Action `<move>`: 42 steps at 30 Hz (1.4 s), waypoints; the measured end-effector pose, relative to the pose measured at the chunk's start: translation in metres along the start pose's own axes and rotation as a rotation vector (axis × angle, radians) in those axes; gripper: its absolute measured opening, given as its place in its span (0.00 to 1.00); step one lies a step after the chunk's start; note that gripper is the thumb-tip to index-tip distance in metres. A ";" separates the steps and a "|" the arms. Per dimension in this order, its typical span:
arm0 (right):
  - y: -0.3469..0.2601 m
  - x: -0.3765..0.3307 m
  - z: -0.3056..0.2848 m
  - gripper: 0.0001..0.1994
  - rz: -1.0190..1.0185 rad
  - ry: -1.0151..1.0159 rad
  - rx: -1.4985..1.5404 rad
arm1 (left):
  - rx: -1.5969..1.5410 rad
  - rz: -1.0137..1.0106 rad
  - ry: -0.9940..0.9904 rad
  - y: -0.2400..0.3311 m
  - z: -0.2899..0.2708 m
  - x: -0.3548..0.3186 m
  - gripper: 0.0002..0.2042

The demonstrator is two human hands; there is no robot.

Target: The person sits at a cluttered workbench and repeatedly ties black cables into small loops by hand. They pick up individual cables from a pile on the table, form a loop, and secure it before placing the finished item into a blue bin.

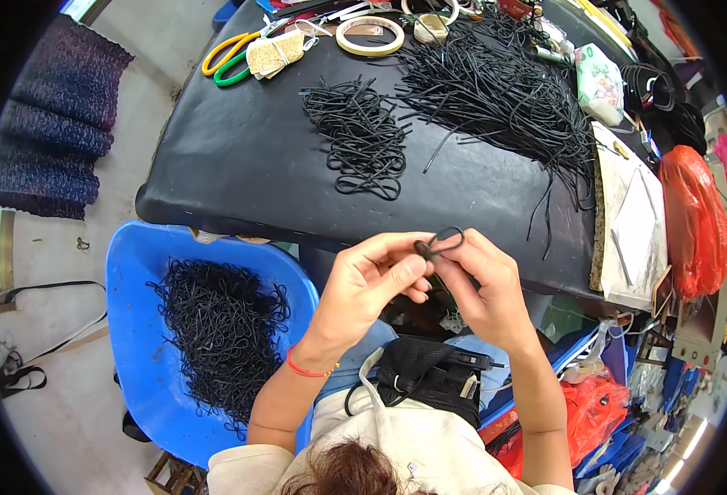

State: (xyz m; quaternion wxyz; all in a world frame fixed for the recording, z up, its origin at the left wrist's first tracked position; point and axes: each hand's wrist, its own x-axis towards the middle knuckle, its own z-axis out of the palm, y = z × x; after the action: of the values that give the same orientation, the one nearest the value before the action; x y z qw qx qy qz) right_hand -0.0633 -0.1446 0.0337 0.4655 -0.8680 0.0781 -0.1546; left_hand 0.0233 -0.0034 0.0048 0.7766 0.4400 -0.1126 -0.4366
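Observation:
Between my two hands, just off the table's near edge, is a black cord (447,247) bent into a small loop. My left hand (380,276) pinches it where the strands cross. The fingers of my right hand (483,285) are closed on the loop's right side. Ahead of my hands, a bundle of looped black cords (359,136) lies on the black-covered table (256,165). A larger heap of loose straight black cords (503,91) spreads to its right. The far ends of the held cord are hidden by my fingers.
At my left stands a blue tub (136,330) with a pile of looped black cords (219,338). Scissors (230,58), a tape roll (370,37) and a tissue pack (598,82) sit farther back. A white-topped board (627,223) and a red plastic bag (693,223) are at the right.

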 end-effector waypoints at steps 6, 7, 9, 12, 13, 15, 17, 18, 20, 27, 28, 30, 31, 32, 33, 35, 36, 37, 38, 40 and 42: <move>-0.010 -0.017 0.008 0.09 0.369 -0.069 0.567 | 0.135 0.107 0.095 -0.014 -0.004 0.000 0.10; -0.010 -0.016 0.007 0.09 0.444 -0.109 0.758 | 0.099 0.088 0.092 -0.014 -0.004 0.000 0.10; -0.008 -0.019 0.009 0.08 0.420 -0.085 0.752 | 0.031 0.054 0.090 -0.012 -0.004 0.001 0.10; -0.007 -0.019 0.012 0.06 0.418 -0.005 0.709 | -0.029 0.055 0.160 -0.015 0.000 -0.001 0.09; -0.008 -0.018 0.013 0.05 0.423 0.029 0.688 | -0.026 0.070 0.180 -0.016 0.002 -0.001 0.08; -0.010 -0.015 0.015 0.06 0.495 0.090 0.655 | -0.023 0.100 0.219 -0.019 0.007 -0.003 0.08; -0.009 -0.015 0.018 0.07 0.517 0.145 0.572 | 0.021 0.137 0.241 -0.022 0.012 -0.006 0.07; -0.009 -0.015 0.019 0.08 0.542 0.147 0.570 | 0.058 0.164 0.246 -0.023 0.014 -0.007 0.07; -0.010 -0.014 0.021 0.09 0.591 0.149 0.566 | 0.107 0.180 0.235 -0.022 0.014 -0.008 0.07; 0.015 -0.016 0.020 0.09 0.230 0.088 0.286 | 0.444 0.111 0.093 -0.013 0.003 -0.009 0.11; 0.012 -0.015 0.020 0.08 0.367 0.109 0.462 | 0.449 0.098 0.078 -0.012 0.004 -0.010 0.12; -0.004 -0.005 0.015 0.06 0.567 0.142 0.713 | 0.482 0.070 0.019 -0.006 0.004 -0.011 0.16; -0.003 -0.006 0.018 0.06 0.559 0.181 0.705 | 0.435 0.075 0.026 -0.007 0.004 -0.011 0.15; 0.000 -0.008 0.020 0.06 0.550 0.223 0.692 | 0.385 0.083 0.029 -0.009 0.007 -0.011 0.15; 0.001 -0.009 0.021 0.07 0.541 0.265 0.680 | 0.335 0.089 0.032 -0.009 0.009 -0.011 0.15; -0.001 -0.009 0.024 0.07 0.502 0.289 0.666 | 0.274 0.047 0.027 -0.013 0.008 -0.011 0.13; -0.002 -0.009 0.026 0.07 0.493 0.291 0.651 | 0.243 0.024 0.025 -0.016 0.008 -0.011 0.12; -0.002 -0.010 0.027 0.07 0.485 0.292 0.637 | 0.212 0.001 0.023 -0.018 0.008 -0.011 0.12; 0.001 -0.011 0.028 0.07 0.487 0.307 0.591 | 0.225 -0.024 0.048 -0.016 0.010 -0.012 0.10; 0.004 -0.012 0.025 0.07 0.509 0.304 0.661 | 0.172 0.005 0.029 -0.017 0.011 -0.011 0.10; 0.006 -0.011 0.021 0.08 0.563 0.298 0.765 | 0.159 -0.004 0.040 -0.013 0.009 -0.010 0.09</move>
State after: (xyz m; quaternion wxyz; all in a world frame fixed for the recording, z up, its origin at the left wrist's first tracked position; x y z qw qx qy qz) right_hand -0.0668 -0.1282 0.0157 0.7581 -0.5484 0.3129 -0.1629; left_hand 0.0045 -0.0037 0.0017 0.7403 0.5094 -0.1305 -0.4188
